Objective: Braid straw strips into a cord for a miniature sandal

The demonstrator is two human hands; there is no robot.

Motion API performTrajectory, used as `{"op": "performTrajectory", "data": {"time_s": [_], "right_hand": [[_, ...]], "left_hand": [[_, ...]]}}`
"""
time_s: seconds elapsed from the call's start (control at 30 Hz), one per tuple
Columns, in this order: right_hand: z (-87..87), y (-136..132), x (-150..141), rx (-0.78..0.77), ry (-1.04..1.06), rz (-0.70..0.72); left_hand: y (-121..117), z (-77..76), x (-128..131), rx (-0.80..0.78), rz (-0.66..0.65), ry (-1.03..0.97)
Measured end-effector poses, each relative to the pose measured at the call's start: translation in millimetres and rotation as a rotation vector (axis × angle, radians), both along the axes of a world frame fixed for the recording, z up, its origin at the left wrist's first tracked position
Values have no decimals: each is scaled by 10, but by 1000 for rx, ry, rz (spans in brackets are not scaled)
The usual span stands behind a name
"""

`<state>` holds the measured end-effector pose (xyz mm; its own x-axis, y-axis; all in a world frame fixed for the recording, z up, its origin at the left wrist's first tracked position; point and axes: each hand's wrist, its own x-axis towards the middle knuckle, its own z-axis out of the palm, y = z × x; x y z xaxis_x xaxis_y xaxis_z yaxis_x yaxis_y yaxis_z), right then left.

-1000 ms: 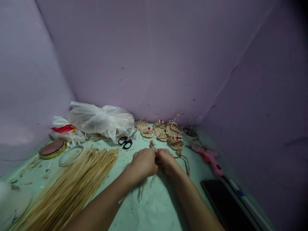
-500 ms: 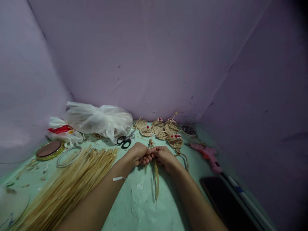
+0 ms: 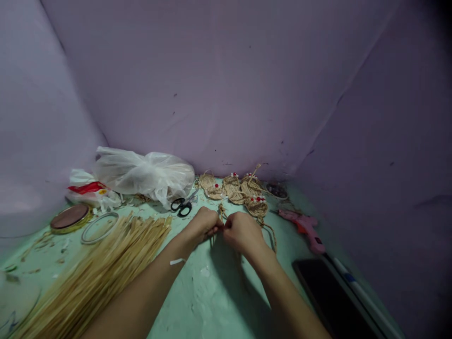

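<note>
My left hand is closed, its fingertips pinching a thin braid of straw-coloured fibre whose knotted end pokes up between the hands. Close beside it, my right hand is closed on the strands too, back of the hand turned up, hiding most of what it grips. Just beyond lie several small woven fibre slippers with red and white beads. Black-handled scissors rest left of my left hand. A loose twisted cord trails from the slippers beside my right hand.
Long dry fibre strips spread at left, near a grey ring and a round tin. A clear plastic bag lies against the wall. At right are a pink glue gun, a dark phone-like slab and a white stick.
My right hand has rolled over so its back faces up. The strands that hung below it are now mostly hidden. The left hand stays almost in place, still pinching.
</note>
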<state>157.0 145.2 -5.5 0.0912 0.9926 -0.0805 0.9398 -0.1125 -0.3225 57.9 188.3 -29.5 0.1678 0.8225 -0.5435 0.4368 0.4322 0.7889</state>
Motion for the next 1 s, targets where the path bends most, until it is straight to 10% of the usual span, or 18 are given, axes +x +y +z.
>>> {"op": "performTrajectory", "data": {"time_s": [0.23,0.37,0.6,1.0], "right_hand": [[77,-73,-76,-53,58,157],[34,77,154,66,224,-36],[-264,210,27,-229,989,-233],[-352,227,10,-276,1173,-263]], "left_hand": [[4,-19,-143,15,-15,-232],[24,18,-215,-3,-71,-309],[56,-33,-226,-8,-116,-296],[-35,263,-224,297,-254,445]]}}
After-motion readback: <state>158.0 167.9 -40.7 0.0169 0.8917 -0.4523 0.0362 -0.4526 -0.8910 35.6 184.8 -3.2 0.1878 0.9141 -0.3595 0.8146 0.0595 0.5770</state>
